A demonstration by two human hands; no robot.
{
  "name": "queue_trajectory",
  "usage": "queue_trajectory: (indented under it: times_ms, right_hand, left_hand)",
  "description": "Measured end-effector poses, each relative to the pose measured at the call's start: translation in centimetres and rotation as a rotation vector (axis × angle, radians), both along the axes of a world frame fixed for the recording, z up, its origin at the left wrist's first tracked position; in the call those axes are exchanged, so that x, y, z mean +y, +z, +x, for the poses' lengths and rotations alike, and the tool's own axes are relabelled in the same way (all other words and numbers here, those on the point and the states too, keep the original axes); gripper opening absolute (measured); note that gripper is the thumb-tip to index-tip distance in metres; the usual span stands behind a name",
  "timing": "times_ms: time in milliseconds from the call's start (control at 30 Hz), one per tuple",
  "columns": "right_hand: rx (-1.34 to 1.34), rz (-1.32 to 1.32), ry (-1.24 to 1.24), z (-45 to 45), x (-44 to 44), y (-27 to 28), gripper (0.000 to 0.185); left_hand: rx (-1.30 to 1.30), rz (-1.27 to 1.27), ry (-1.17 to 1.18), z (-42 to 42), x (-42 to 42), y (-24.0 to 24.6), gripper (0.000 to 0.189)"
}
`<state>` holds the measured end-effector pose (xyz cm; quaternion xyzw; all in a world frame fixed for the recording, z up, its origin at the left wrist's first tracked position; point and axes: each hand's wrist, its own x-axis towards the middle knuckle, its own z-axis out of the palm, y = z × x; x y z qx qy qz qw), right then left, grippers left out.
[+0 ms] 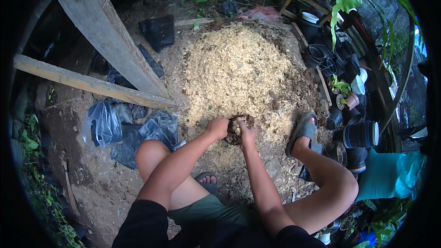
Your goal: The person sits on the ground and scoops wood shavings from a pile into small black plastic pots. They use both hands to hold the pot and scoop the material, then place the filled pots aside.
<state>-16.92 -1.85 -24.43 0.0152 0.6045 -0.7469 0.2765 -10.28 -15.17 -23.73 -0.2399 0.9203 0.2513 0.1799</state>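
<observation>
Between my feet, a small dark plant pot or grow bag [233,139] holds a brown, shredded growing mix. My left hand [218,128] is closed at its left rim. On the right side, my right hand [248,133] lies over the pot's edge and touches the mix, thumb pointing forward; its fingertips are partly hidden, so whether it grips anything is unclear. Just beyond both hands spreads a broad heap of pale wood shavings or husks [237,65], mixed with darker material along its right side.
Wooden beams [113,38] slant in from the left. Clear and black plastic bags [103,124] lie by my left knee. Black nursery pots [341,58] and a stack of pots [360,134] crowd the right, near a teal sack [389,175]. Wooden strips [323,86] edge the heap.
</observation>
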Motion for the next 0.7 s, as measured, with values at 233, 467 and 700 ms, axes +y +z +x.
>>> queue_trajectory:
  times_ms: [233,467,700]
  right_hand:
    - [0.127,0.259,-0.064,1.1,0.0,-2.2,0.075]
    - [0.179,0.366,-0.085,1.4,0.2,-3.9,0.078]
    - [0.272,0.162,-0.126,1.3,0.2,-4.0,0.041]
  left_hand:
    - [-0.04,0.074,-0.042,0.3,-0.5,-0.1,0.027]
    - [0.013,0.068,-0.039,0.4,-0.4,0.1,0.026]
    - [0.034,0.06,-0.031,0.1,-0.2,1.3,0.034]
